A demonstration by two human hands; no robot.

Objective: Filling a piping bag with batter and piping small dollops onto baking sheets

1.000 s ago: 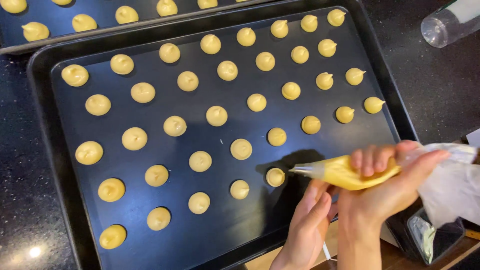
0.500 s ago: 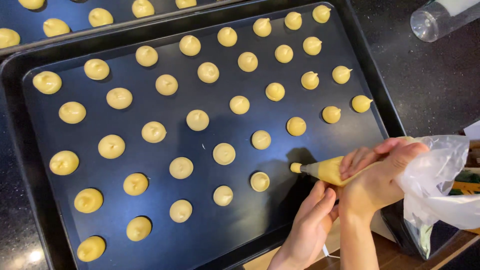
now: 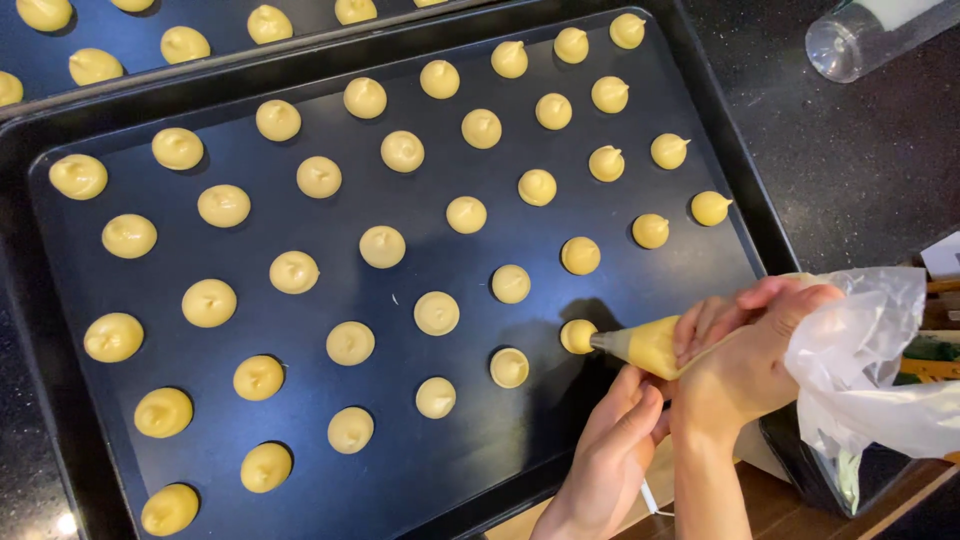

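A dark baking tray (image 3: 90,120) carries several rows of round yellow dough mounds (image 3: 383,246). My right hand (image 3: 745,355) squeezes a clear piping bag (image 3: 650,345) filled with yellow batter. Its tip touches a small fresh mound (image 3: 577,336) near the tray's lower right. My left hand (image 3: 615,440) lies under the bag's front end, fingers pressed against it near the tip. The bag's loose plastic tail (image 3: 865,360) bunches out past my right wrist.
A second tray with more mounds (image 3: 185,43) lies at the top left. A clear bottle (image 3: 850,35) lies on the black speckled counter (image 3: 860,170) at the top right. A wooden surface (image 3: 770,500) and a dark container (image 3: 800,460) sit at the bottom right.
The bag's tip has dropped onto the tray and a new small mound has formed under it. The view has shifted, so the tray sits further left in the picture.
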